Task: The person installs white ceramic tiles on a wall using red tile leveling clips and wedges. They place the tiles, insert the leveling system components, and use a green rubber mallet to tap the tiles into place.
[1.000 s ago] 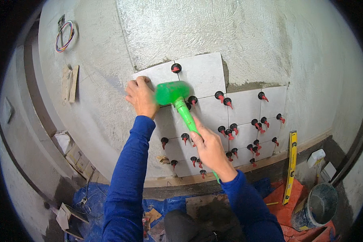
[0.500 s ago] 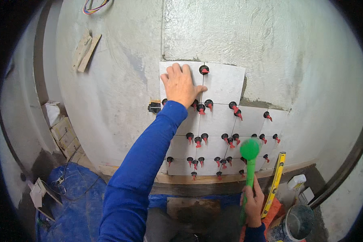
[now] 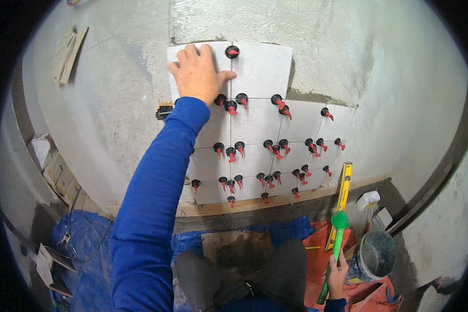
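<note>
My left hand (image 3: 198, 74) lies on the white wall tile (image 3: 221, 54) at the top left of the tiled patch, fingers spread and thumb reaching over the joint. Beside it, another tile (image 3: 260, 70) fills the top right of the patch. Black tile levelers (image 3: 232, 51) with red handles sit along the joints, several of them below my hand. Low on the right, my right hand (image 3: 337, 275) grips the handle of a green mallet (image 3: 340, 220), its round head pointing up and held away from the wall.
A yellow spirit level (image 3: 343, 190) leans against the wall behind the mallet. A bucket (image 3: 377, 252) stands at right on orange sheeting (image 3: 317, 234). Blue tarp (image 3: 91, 249) covers the floor at left. An electrical box (image 3: 164, 111) sits left of the tiles.
The green mallet in my right hand has dropped down and right, away from the tiles. My left hand stays on the top left tile, while the whole view has shifted.
</note>
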Demonstrator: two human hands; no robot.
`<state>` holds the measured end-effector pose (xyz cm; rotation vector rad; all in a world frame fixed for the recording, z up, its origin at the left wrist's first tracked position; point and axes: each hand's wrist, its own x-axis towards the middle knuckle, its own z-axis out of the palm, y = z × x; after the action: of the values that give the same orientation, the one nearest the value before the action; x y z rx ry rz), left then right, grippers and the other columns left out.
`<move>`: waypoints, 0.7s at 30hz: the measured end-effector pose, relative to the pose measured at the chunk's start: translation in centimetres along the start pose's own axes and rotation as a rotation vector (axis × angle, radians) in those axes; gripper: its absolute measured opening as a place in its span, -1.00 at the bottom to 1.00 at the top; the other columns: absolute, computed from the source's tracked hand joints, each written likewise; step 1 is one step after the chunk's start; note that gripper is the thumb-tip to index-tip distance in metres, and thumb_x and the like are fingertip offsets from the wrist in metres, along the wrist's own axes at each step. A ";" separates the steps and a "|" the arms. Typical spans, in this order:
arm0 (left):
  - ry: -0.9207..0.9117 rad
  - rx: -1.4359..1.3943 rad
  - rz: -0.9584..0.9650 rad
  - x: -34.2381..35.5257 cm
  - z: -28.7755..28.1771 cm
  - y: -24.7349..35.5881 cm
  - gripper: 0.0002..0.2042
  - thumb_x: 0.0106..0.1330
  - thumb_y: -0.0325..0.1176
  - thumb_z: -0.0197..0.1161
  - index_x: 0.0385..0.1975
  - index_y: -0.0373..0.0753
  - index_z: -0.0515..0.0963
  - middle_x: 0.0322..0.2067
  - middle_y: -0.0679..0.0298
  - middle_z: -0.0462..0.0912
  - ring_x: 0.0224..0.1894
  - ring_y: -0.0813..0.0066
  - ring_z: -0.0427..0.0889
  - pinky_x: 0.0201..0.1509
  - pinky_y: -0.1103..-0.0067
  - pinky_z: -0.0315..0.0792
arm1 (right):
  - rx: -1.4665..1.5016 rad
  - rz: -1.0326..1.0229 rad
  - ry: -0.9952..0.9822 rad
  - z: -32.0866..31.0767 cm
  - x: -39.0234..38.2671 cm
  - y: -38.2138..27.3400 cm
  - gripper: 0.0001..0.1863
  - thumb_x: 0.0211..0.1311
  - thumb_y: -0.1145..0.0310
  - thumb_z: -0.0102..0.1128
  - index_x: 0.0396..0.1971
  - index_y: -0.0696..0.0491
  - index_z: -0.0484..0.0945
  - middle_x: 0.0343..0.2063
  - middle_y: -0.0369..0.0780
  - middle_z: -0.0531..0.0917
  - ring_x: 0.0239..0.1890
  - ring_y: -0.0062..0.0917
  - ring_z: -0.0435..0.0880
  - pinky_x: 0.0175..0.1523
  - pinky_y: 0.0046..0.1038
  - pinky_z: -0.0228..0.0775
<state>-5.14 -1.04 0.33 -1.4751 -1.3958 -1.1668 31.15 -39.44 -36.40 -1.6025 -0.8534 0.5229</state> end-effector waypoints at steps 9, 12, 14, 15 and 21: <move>-0.061 0.067 0.033 0.8 -1.0 0.4 -0.15 -0.12 0.34 0.60 0.03 -0.25 0.61 0.08 0.03 0.55 0.19 0.01 0.48 0.20 0.07 0.33 | -0.040 -0.010 0.072 -0.7 -0.1 6.5 -0.41 0.47 0.41 0.24 0.42 0.29 0.38 0.20 -0.04 0.66 0.20 -0.46 0.61 0.32 -0.44 0.38; -0.085 0.084 0.032 0.8 -1.2 0.6 -0.13 -0.14 0.37 0.59 0.02 -0.27 0.61 0.07 0.04 0.56 0.18 0.01 0.49 0.19 0.08 0.34 | -0.038 0.016 0.052 -0.8 -0.3 6.2 -0.41 0.46 0.41 0.24 0.42 0.27 0.38 0.19 -0.03 0.67 0.18 -0.46 0.62 0.29 -0.43 0.41; -0.098 0.122 0.026 0.6 -1.3 0.8 -0.11 -0.15 0.39 0.58 0.01 -0.27 0.61 0.07 0.05 0.57 0.18 0.02 0.50 0.18 0.07 0.36 | -0.031 0.066 0.033 -1.1 -0.5 6.0 -0.41 0.46 0.42 0.23 0.42 0.26 0.38 0.18 -0.02 0.67 0.16 -0.45 0.63 0.27 -0.42 0.43; -0.097 0.147 0.025 0.5 -1.4 0.9 -0.11 -0.14 0.39 0.58 0.02 -0.28 0.61 0.06 0.05 0.57 0.18 0.02 0.51 0.18 0.07 0.36 | -0.019 0.115 0.023 -1.3 -0.4 6.0 -0.41 0.46 0.42 0.22 0.43 0.26 0.38 0.18 -0.01 0.67 0.15 -0.44 0.64 0.26 -0.42 0.44; -0.129 0.170 -0.034 0.2 -2.1 2.1 -0.10 -0.13 0.36 0.61 0.03 -0.33 0.60 0.06 0.04 0.60 0.20 0.02 0.51 0.20 0.05 0.35 | -0.043 -0.019 0.050 -1.4 0.8 6.8 -0.38 0.46 0.41 0.21 0.45 0.26 0.35 0.18 0.00 0.67 0.11 -0.40 0.67 0.20 -0.40 0.49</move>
<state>-3.32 -3.18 1.20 -1.4316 -1.5724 -0.9610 34.33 -40.05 -42.64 -1.6392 -0.8461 0.4518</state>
